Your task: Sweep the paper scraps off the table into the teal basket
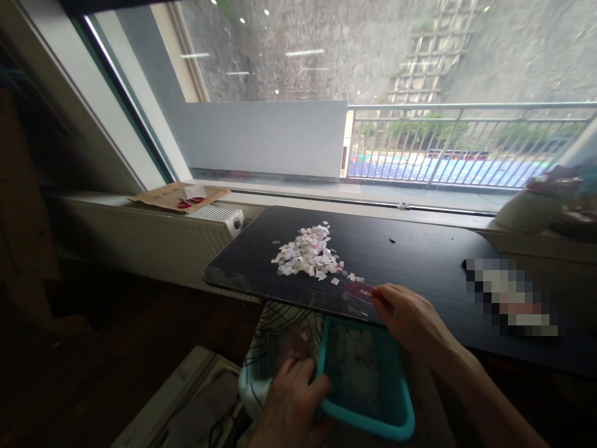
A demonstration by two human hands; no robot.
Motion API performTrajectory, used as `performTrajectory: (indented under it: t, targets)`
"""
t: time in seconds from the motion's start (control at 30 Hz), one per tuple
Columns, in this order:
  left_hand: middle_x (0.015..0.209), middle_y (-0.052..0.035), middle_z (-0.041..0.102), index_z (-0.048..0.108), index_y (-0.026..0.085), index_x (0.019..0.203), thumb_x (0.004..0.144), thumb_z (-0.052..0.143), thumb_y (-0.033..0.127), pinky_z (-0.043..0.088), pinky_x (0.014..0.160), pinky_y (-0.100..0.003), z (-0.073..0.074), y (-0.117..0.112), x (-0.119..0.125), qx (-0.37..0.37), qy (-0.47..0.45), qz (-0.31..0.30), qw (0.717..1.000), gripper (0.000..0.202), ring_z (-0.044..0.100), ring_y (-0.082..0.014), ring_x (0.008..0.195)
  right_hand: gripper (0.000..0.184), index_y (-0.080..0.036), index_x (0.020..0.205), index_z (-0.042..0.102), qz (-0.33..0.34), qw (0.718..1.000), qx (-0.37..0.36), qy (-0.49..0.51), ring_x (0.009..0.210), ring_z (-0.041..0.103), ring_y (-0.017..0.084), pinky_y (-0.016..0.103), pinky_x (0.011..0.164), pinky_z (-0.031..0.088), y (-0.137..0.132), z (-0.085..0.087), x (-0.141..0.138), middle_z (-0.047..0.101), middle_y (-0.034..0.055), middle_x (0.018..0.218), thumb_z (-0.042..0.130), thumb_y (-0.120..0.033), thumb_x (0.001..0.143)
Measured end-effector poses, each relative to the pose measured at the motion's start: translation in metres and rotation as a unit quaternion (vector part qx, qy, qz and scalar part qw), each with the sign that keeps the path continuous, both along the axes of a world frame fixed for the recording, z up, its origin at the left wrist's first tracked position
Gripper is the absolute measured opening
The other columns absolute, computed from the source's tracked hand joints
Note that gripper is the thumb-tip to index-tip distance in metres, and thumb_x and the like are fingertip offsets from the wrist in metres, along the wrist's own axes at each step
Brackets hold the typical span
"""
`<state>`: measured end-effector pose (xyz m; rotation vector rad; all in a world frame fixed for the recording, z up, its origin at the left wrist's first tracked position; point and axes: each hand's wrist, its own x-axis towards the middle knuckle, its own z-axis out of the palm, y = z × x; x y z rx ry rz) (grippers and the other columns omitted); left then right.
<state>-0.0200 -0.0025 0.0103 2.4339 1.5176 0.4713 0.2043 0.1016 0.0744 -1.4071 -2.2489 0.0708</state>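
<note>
My right hand (405, 311) pinches the end of a flat, see-through pinkish piece (357, 291), whose kind I cannot make out, just above the front edge of the dark tabletop (410, 261). Beside its tip lie a few loose scraps, and beyond them is a heap of small white and pale pink paper scraps (308, 252). Below the table edge, my left hand (298, 392) is closed over the left rim of a turquoise plastic bin (408, 410). The bin's inside is dim, with pale stuff at the bottom. Something blurred and see-through lies beyond my left fingers.
A white container with dark lines (256, 373) stands left of the bin. Red-handled scissors (191, 202) lie on brown paper (163, 194) above a radiator (186, 233). A pixelated object (513, 298) rests on the table's right, near a pale rounded object (527, 208) on the sill.
</note>
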Motion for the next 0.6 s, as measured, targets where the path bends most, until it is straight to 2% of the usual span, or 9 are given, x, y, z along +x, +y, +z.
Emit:
performTrajectory:
  t: [0.17, 0.3, 0.37, 0.53, 0.6]
  targets:
    - [0.084, -0.0023, 0.051, 0.054, 0.021, 0.079, 0.062, 0.064, 0.011, 0.032, 0.075, -0.035, -0.004, -0.001, 0.002, 0.008, 0.011, -0.003, 1.0, 0.023, 0.048, -0.023, 0.082, 0.021, -0.02, 0.091, 0.063, -0.028, 1.0, 0.014, -0.004, 0.081, 0.06, 0.018, 0.026, 0.068, 0.041, 0.009, -0.002, -0.012, 0.068, 0.004, 0.091, 0.043, -0.023, 0.089]
    - [0.083, -0.0022, 0.051, 0.054, 0.021, 0.079, 0.062, 0.065, 0.013, 0.032, 0.073, -0.034, -0.007, 0.0, -0.002, 0.01, 0.016, -0.013, 1.0, 0.022, 0.048, -0.0232, 0.081, 0.021, -0.021, 0.09, 0.063, -0.002, 1.0, -0.005, -0.005, 0.08, 0.06, 0.017, 0.025, 0.069, 0.04, 0.008, -0.003, -0.024, 0.068, 0.0031, 0.088, 0.042, -0.022, 0.09]
    - [0.083, -0.002, 0.051, 0.054, 0.022, 0.079, 0.064, 0.064, 0.014, 0.032, 0.073, -0.034, -0.008, 0.002, -0.003, 0.01, 0.014, -0.016, 1.0, 0.02, 0.048, -0.0231, 0.081, 0.02, -0.021, 0.09, 0.063, -0.008, 1.0, 0.001, 0.003, 0.078, 0.06, 0.016, 0.024, 0.067, 0.04, 0.007, -0.003, -0.021, 0.068, 0.0024, 0.087, 0.043, -0.023, 0.089]
    - [0.082, -0.0015, 0.051, 0.053, 0.022, 0.078, 0.064, 0.065, 0.015, 0.031, 0.074, -0.035, -0.009, 0.002, -0.001, 0.011, 0.009, -0.014, 1.0, 0.02, 0.048, -0.0225, 0.079, 0.019, -0.022, 0.089, 0.063, -0.11, 0.994, 0.015, -0.009, 0.076, 0.061, 0.018, 0.026, 0.063, 0.038, 0.007, -0.003, 0.005, 0.068, 0.0023, 0.087, 0.044, -0.026, 0.088]
    - [0.082, -0.0016, 0.051, 0.053, 0.021, 0.077, 0.062, 0.066, 0.013, 0.031, 0.075, -0.035, -0.009, 0.0, 0.001, 0.019, 0.01, -0.003, 1.0, 0.022, 0.048, -0.0223, 0.08, 0.019, -0.022, 0.088, 0.063, -0.115, 0.993, 0.006, -0.023, 0.074, 0.061, 0.018, 0.026, 0.061, 0.037, 0.006, -0.003, 0.012, 0.068, 0.0017, 0.085, 0.044, -0.026, 0.088]
